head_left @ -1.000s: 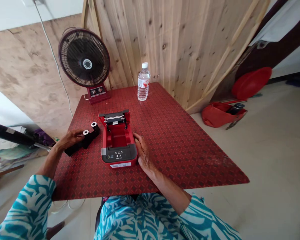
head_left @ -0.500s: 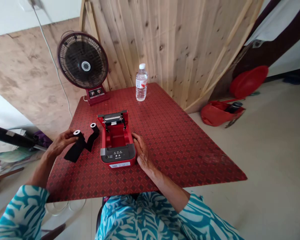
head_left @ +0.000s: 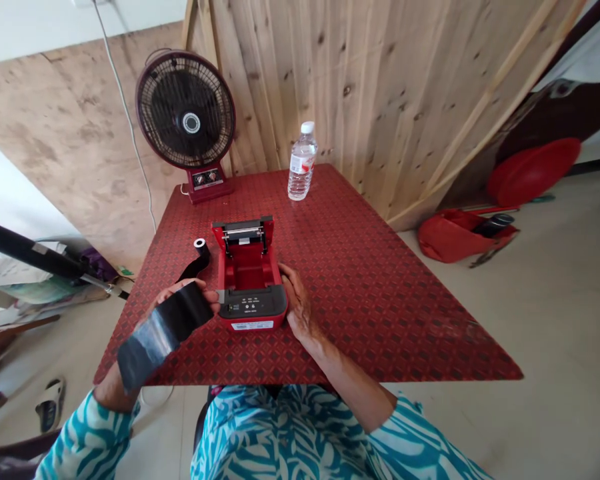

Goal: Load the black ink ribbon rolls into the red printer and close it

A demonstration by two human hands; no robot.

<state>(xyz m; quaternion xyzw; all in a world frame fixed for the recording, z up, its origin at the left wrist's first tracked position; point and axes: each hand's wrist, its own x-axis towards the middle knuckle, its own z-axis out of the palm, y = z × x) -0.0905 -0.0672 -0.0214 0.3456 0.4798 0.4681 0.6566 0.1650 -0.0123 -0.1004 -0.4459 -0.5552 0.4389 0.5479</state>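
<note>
The black ribbon (head_left: 164,335) has been drawn out much longer than in the earlier frames and now runs as a wide, glossy band across the left hand (head_left: 169,294), at lower left of the frame. That hand lies palm up under the band with its fingers loosely extended, no pinch showing, and the fingertips sit just beside the front left corner of the open red portable printer (head_left: 253,308). A narrow twisted stretch of ribbon leads up to a white-cored spool (head_left: 201,245) on the table (head_left: 360,320), left of the printer. No second core shows. The right hand (head_left: 299,310) rests with fingers spread against the printer's right side, at frame centre. The printer's compartment holds no ribbon.
</note>
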